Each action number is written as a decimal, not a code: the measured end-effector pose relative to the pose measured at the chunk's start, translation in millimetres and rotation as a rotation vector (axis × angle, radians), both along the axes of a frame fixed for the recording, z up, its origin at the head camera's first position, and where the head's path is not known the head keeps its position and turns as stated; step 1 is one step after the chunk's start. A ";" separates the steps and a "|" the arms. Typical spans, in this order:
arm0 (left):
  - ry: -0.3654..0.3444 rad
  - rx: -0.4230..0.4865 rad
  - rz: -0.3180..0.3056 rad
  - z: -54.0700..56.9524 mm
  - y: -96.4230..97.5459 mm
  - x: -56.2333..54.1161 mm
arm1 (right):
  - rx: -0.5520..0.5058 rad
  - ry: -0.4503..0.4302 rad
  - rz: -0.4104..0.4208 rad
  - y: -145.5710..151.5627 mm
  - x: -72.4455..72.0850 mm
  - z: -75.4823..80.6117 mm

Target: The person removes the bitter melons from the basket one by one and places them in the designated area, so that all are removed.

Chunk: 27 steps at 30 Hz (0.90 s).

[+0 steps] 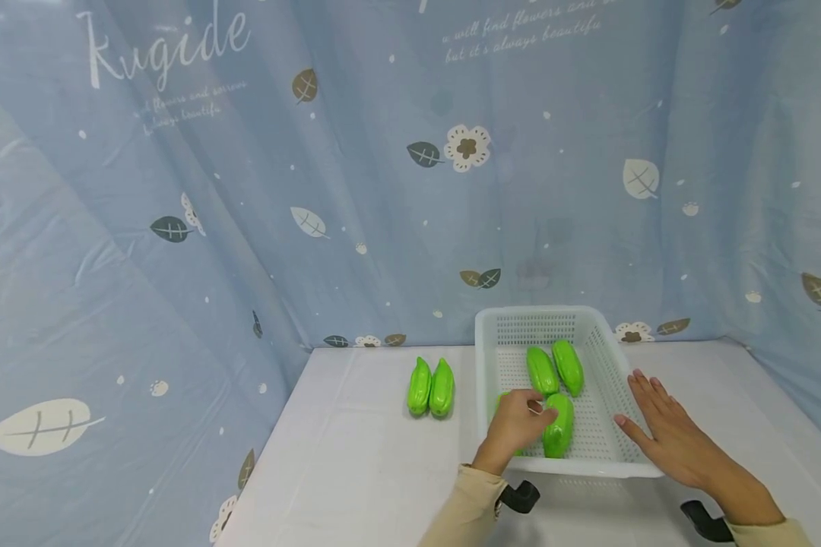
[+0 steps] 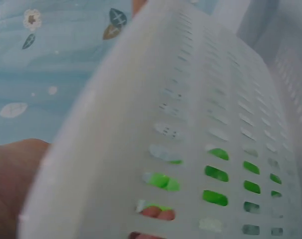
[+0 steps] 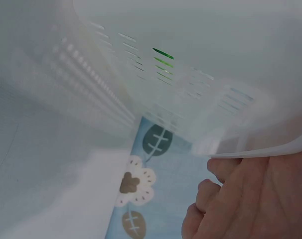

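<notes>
A white perforated basket (image 1: 632, 469) holds several glossy green ridged gourds. In its near left part my left hand (image 1: 515, 425) bends its fingers beside the front gourd (image 1: 559, 433), the thumb over that gourd's left side. Another gourd (image 1: 502, 396) is mostly hidden beneath this hand. Farther back lie two gourds, one left (image 1: 542, 371) and one right (image 1: 568, 368). My right hand (image 1: 677, 437) rests at the basket's right rim, fingers straight. In the left wrist view, fingertips (image 2: 158, 213) and green show through slots in the wall.
Two more green gourds lie side by side on the white table (image 1: 369, 456), left of the basket: a left one (image 1: 420, 387) and a right one (image 1: 442, 389). A blue patterned curtain (image 1: 383, 190) hangs behind the table and along its sides.
</notes>
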<state>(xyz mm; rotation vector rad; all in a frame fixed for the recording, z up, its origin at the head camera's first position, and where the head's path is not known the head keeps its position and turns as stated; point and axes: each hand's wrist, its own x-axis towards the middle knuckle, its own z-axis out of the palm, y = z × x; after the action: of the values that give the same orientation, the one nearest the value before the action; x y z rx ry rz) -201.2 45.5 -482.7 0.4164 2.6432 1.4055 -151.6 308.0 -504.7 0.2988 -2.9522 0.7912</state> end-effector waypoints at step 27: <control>0.024 -0.313 0.027 -5.6 23.5 4.7 | -0.039 -0.001 0.006 -1.4 2.5 0.7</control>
<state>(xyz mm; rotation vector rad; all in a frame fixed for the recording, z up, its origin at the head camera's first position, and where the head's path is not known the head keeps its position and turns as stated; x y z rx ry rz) -196.5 68.9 -488.3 0.3635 2.8302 0.9716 -149.1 306.6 -504.0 0.3044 -2.9343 0.8490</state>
